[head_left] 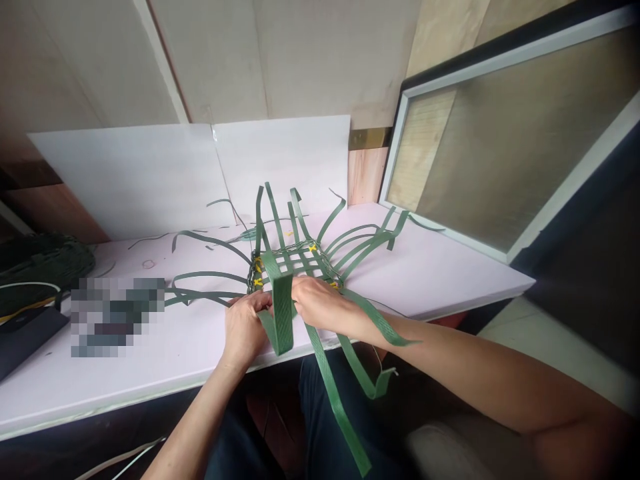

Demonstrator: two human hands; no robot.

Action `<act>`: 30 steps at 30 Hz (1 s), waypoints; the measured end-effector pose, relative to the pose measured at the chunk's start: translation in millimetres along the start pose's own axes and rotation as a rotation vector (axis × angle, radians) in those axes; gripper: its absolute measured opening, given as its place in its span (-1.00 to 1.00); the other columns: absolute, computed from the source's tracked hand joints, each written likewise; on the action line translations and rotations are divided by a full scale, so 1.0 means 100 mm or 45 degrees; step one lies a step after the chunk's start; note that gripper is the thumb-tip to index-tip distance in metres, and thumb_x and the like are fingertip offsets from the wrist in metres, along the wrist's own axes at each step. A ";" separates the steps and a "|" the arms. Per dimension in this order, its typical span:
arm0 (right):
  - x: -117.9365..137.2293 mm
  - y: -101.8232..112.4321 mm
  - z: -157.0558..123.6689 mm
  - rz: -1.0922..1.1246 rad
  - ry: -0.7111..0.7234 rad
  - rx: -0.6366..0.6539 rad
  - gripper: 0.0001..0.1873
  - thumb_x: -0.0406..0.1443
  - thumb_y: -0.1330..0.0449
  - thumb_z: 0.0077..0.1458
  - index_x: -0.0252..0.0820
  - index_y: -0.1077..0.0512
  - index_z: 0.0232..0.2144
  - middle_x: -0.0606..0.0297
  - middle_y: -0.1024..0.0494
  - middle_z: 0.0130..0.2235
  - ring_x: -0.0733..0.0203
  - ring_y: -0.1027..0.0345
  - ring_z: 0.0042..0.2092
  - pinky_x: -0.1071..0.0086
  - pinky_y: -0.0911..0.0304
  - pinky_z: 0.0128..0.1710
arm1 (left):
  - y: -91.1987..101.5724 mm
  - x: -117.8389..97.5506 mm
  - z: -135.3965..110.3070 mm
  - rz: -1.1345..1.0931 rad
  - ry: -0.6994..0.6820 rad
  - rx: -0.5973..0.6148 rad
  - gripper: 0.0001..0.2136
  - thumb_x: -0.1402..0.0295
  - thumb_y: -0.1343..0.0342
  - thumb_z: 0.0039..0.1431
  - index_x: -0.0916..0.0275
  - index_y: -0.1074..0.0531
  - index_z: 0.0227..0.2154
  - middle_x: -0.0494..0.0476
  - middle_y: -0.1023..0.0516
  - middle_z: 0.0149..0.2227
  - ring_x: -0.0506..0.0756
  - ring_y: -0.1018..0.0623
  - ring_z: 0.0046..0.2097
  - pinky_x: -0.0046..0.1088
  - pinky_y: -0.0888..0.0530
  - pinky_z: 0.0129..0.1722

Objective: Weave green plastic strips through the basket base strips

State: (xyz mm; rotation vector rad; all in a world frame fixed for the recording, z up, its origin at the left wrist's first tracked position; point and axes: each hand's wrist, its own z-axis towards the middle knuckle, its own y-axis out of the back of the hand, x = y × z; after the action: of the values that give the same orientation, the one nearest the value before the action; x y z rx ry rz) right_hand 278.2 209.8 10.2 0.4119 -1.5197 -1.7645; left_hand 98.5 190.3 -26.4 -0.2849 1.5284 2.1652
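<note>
A flat lattice of green plastic straps (300, 259) lies on the pale pink tabletop (430, 273), with small yellow clips at some crossings. Loose strap ends fan out from it to all sides, and some hang over the front edge. My left hand (243, 328) and my right hand (320, 303) meet at the lattice's near edge. Both pinch one wide green strap (281, 313) that bends upright between them and folds down over the table's edge.
White boards (200, 173) lean against the wall behind the table. A framed panel (500, 147) leans at the right. A dark green bundle (40, 263) and a black object (25, 337) sit at the far left. A blurred patch covers part of the left tabletop.
</note>
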 end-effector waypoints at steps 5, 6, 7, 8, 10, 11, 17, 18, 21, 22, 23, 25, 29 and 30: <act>-0.09 -0.03 0.16 0.053 0.001 0.020 -0.79 -0.58 -0.16 -0.01 -0.28 -0.44 -0.57 0.33 -0.39 -0.42 0.31 -0.19 -0.38 0.44 0.03 -0.44 | -0.02 0.01 -0.02 -0.138 0.012 -0.027 -0.85 0.30 -0.07 0.12 0.21 -0.50 -0.42 0.04 -0.54 -0.42 0.06 -0.47 -0.34 -0.45 -0.36 -0.27; -0.11 -0.04 0.17 0.088 -0.002 0.012 -0.79 -0.60 -0.15 -0.05 -0.28 -0.44 -0.58 0.34 -0.40 -0.42 0.31 -0.19 -0.38 0.45 0.02 -0.44 | -0.02 0.00 -0.02 -0.154 0.011 -0.030 -0.85 0.31 -0.07 0.12 0.21 -0.50 -0.42 0.06 -0.54 -0.41 0.06 -0.48 -0.33 -0.44 -0.38 -0.25; -0.12 -0.04 0.17 0.119 -0.007 0.002 -0.78 -0.61 -0.14 -0.07 -0.28 -0.44 -0.58 0.34 -0.41 -0.42 0.32 -0.20 -0.38 0.45 0.02 -0.44 | 0.00 0.00 -0.02 -0.171 0.005 -0.030 -0.85 0.32 -0.06 0.12 0.22 -0.50 -0.43 0.07 -0.54 -0.39 0.07 -0.49 -0.31 -0.43 -0.40 -0.22; -0.12 -0.05 0.16 0.139 -0.015 -0.011 -0.78 -0.61 -0.13 -0.07 -0.29 -0.44 -0.58 0.34 -0.42 -0.42 0.32 -0.20 -0.38 0.45 0.02 -0.44 | 0.02 -0.01 -0.02 -0.191 -0.013 -0.023 -0.84 0.34 -0.04 0.14 0.22 -0.51 -0.43 0.08 -0.55 -0.37 0.07 -0.50 -0.29 -0.42 -0.41 -0.19; -0.12 -0.05 0.13 0.161 -0.034 -0.043 -0.79 -0.60 -0.11 -0.06 -0.29 -0.43 -0.57 0.34 -0.43 -0.42 0.32 -0.20 -0.40 0.45 0.03 -0.46 | 0.10 0.00 -0.07 -0.224 -0.085 -0.002 -0.82 0.37 0.00 0.17 0.22 -0.52 -0.40 0.09 -0.55 -0.30 0.08 -0.51 -0.23 -0.41 -0.43 -0.14; -0.11 -0.05 0.11 0.157 -0.043 -0.056 -0.79 -0.59 -0.10 -0.05 -0.29 -0.43 -0.56 0.33 -0.43 -0.43 0.32 -0.19 -0.40 0.44 0.04 -0.46 | 0.15 0.02 -0.11 -0.227 -0.132 -0.005 -0.81 0.39 0.02 0.19 0.21 -0.52 -0.35 0.10 -0.54 -0.25 0.08 -0.51 -0.20 -0.41 -0.43 -0.12; -0.07 -0.05 0.09 0.147 -0.126 -0.072 -0.79 -0.56 -0.09 -0.09 -0.26 -0.42 -0.60 0.33 -0.42 -0.46 0.32 -0.14 -0.46 0.39 0.12 -0.52 | 0.35 0.15 -0.70 0.065 -0.350 -0.278 -0.76 0.41 0.02 0.25 0.18 -0.41 -0.04 0.22 -0.43 -0.04 0.15 -0.45 -0.02 -0.27 -0.45 -0.01; -0.08 -0.07 0.10 0.145 -0.139 -0.063 -0.80 -0.55 -0.10 -0.09 -0.25 -0.42 -0.61 0.34 -0.41 -0.47 0.32 -0.13 -0.46 0.39 0.12 -0.52 | 0.33 0.14 -0.79 0.076 -0.400 -0.284 -0.77 0.43 0.02 0.26 0.17 -0.41 -0.06 0.21 -0.44 -0.07 0.14 -0.46 -0.04 -0.29 -0.46 -0.02; -0.11 -0.11 0.13 0.136 -0.156 -0.054 -0.83 -0.53 -0.13 -0.08 -0.25 -0.41 -0.60 0.36 -0.42 -0.47 0.33 -0.14 -0.47 0.41 0.13 -0.53 | 0.21 -0.02 -0.91 0.011 -0.487 -0.218 -0.70 0.48 0.04 0.27 0.16 -0.33 0.03 0.23 -0.45 -0.03 0.13 -0.47 0.02 -0.32 -0.47 0.03; -0.12 -0.12 0.13 0.134 -0.149 -0.061 -0.84 -0.52 -0.14 -0.06 -0.25 -0.42 -0.58 0.36 -0.43 -0.46 0.33 -0.15 -0.47 0.41 0.13 -0.52 | 0.16 -0.09 -0.88 -0.013 -0.453 -0.207 -0.67 0.47 0.05 0.27 0.16 -0.29 0.09 0.25 -0.44 0.01 0.15 -0.45 0.06 -0.30 -0.47 0.04; -0.12 -0.13 0.13 0.131 -0.136 -0.072 -0.84 -0.50 -0.15 -0.03 -0.24 -0.43 -0.56 0.35 -0.44 -0.44 0.32 -0.17 -0.46 0.41 0.12 -0.51 | 0.11 -0.17 -0.82 -0.031 -0.378 -0.202 -0.64 0.47 0.06 0.27 0.17 -0.26 0.11 0.26 -0.44 0.01 0.16 -0.45 0.07 -0.28 -0.47 0.04; -0.11 -0.13 0.11 0.120 -0.109 -0.100 -0.86 -0.48 -0.15 0.03 -0.23 -0.44 -0.51 0.32 -0.47 -0.40 0.30 -0.22 -0.42 0.41 0.10 -0.49 | 0.02 -0.31 -0.65 -0.067 -0.237 -0.154 -0.65 0.49 0.11 0.26 0.19 -0.27 0.09 0.25 -0.48 -0.05 0.16 -0.50 -0.01 -0.28 -0.51 -0.05; -0.09 -0.12 0.07 0.070 -0.106 -0.113 -0.82 -0.51 -0.13 0.04 -0.24 -0.39 -0.55 0.29 -0.47 -0.41 0.26 -0.25 -0.40 0.40 0.09 -0.48 | -0.04 -0.45 -0.28 -0.082 -0.041 -0.093 -0.71 0.52 0.07 0.19 0.23 -0.36 -0.04 0.23 -0.53 -0.15 0.14 -0.55 -0.19 -0.33 -0.50 -0.19; -0.09 -0.12 0.07 0.064 -0.107 -0.105 -0.80 -0.53 -0.12 0.02 -0.24 -0.37 -0.57 0.30 -0.47 -0.41 0.26 -0.24 -0.41 0.40 0.08 -0.48 | -0.03 -0.46 -0.21 -0.072 -0.013 -0.077 -0.74 0.53 0.05 0.18 0.24 -0.38 -0.09 0.20 -0.54 -0.18 0.13 -0.55 -0.21 -0.34 -0.49 -0.20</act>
State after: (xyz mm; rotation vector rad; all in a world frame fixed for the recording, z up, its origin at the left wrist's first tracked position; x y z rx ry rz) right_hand 275.1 220.9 -1.3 0.2596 -1.4960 -1.8177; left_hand 138.1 159.5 -16.8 -0.3325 1.4341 2.1682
